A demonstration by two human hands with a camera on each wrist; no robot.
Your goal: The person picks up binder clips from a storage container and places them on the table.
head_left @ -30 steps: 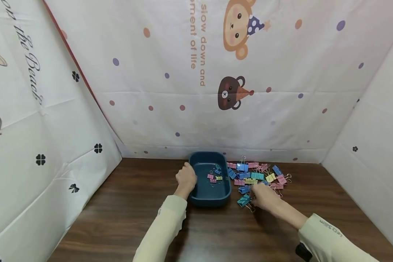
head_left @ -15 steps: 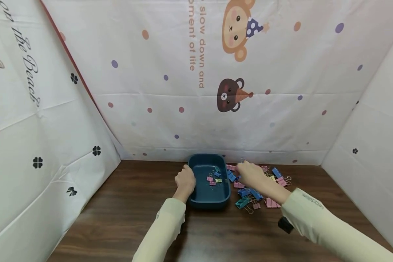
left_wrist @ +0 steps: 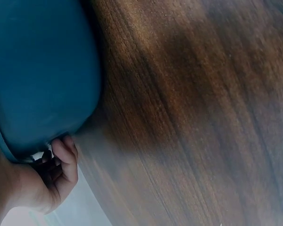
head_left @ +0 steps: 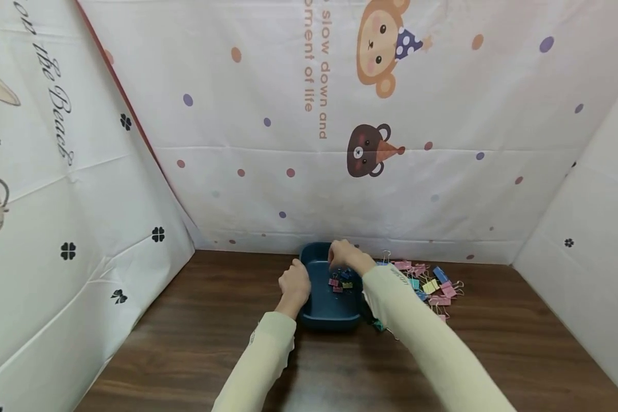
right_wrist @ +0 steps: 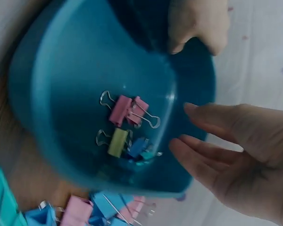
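Note:
A dark blue plastic bin (head_left: 329, 322) stands on the wooden table. My left hand (head_left: 294, 284) grips its left rim; in the left wrist view, curled fingers (left_wrist: 66, 157) press against the outer wall. Over the bin's far right part is my right hand (head_left: 346, 256). Seen from the right wrist, its thumb and fingers are extended and apart, with nothing between them. Inside the bin lie several small binder clips: two pink clips (right_wrist: 120, 110), a yellow clip (right_wrist: 118, 142), a blue clip (right_wrist: 137, 147) and a teal one partly behind it.
Right of the bin, a pile of larger binder clips (head_left: 431, 286) in pink, blue, yellow and teal spreads over the table (head_left: 226, 320). My right sleeve (head_left: 417, 326) hides part of it. A white printed cloth (head_left: 226, 131) hangs behind the table and along both sides.
My right hand has moved from the front of the clip pile up to its back, then left over the bin. The left hand keeps its grip on the rim.

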